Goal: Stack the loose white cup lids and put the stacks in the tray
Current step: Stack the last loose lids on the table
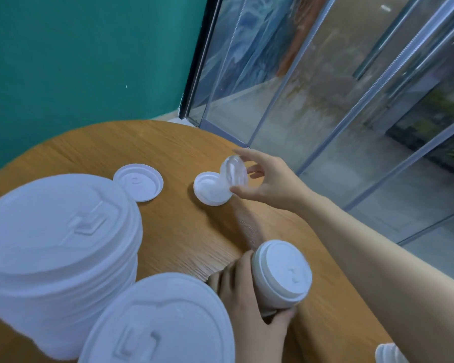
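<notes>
Nearest stacks: two tall stacks of white lids fill the lower left, one at the bottom edge (pixel 163 323) and a larger one behind it (pixel 60 244); both are cut off by the frame.
Bottom right corner: a sliver of another white lid pile (pixel 389 353) shows at the frame edge, beside the right forearm.
Left hand: the left hand (pixel 247 305) wraps its fingers and thumb round a short stack of lids (pixel 281 273), tilted with its top face toward the camera, just beside the nearest stack.
Table middle: bare wood of the round table (pixel 184 231) lies open between the held stack and the loose lids beyond.
Right hand: the right hand (pixel 270 179) pinches a single lid (pixel 233 170) on edge between thumb and fingertips, its lower rim touching another lid.
Lid under it: an upturned lid (pixel 211 189) lies flat on the wood, near the table's right edge.
Loose lid: one more upturned lid (pixel 139 183) lies flat, well apart to the left, just behind the large stack.
Far edge: the table's curved rim ends close to a green wall (pixel 76 61) and glass panels (pixel 325 87).
Tray: not seen in this view.
</notes>
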The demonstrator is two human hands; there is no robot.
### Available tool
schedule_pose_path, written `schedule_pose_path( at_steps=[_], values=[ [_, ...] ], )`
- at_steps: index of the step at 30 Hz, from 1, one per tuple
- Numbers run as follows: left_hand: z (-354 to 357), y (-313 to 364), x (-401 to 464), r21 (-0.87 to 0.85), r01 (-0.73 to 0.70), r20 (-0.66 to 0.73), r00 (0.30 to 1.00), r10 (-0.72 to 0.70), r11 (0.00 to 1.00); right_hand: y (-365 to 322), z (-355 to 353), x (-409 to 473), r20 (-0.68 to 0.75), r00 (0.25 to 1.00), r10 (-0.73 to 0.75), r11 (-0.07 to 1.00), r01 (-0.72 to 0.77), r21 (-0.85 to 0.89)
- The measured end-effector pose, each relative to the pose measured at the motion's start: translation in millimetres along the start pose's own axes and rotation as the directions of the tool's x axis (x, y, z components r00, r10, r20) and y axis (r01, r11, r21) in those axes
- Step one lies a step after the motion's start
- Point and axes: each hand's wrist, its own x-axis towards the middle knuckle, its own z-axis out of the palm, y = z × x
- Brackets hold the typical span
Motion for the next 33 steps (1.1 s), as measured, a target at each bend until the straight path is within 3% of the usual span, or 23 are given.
schedule_pose_path(
  at_steps=[1,2,3,4,6,24,33],
  values=[
    [-17.2,-20.8,26.0,-0.18,0.029,0.162,0.987,0.001,0.983,3.7,-1.7,-5.4,-0.034,0.999,0.0,0.999,0.001,0.043],
    [-25.7,-16.0,31.3,-0.382,0.122,0.219,0.975,-0.038,0.916,8.6,-2.6,-11.1,-0.067,0.998,0.005,0.997,0.0,0.08],
    [-24.6,-15.7,27.8,-0.364,0.167,0.162,0.98,-0.114,0.917,14.2,-2.7,-17.2,-0.095,0.995,0.013,0.995,-0.004,0.098],
    [-31.0,-22.3,33.5,-0.355,0.221,0.207,0.966,-0.155,0.908,20.4,-2.4,-22.9,-0.114,0.993,0.023,0.995,-0.012,0.101],
    [-32.9,-15.3,32.3,-0.36,0.242,0.272,0.951,-0.147,0.901,32.5,0.1,-34.5,-0.12,0.991,0.054,0.995,-0.044,0.086],
    [-28.8,-16.7,35.3,-0.374,0.191,0.19,0.974,-0.126,0.907,95.3,0.6,-93.7,-0.118,0.921,0.371,0.919,-0.382,-0.1],
    [-26.4,-21.5,34.2,-0.41,0.237,0.22,0.963,-0.156,0.881,93.5,6.9,-101.0,-0.165,0.9,0.403,0.897,-0.424,-0.125]
  ],
)
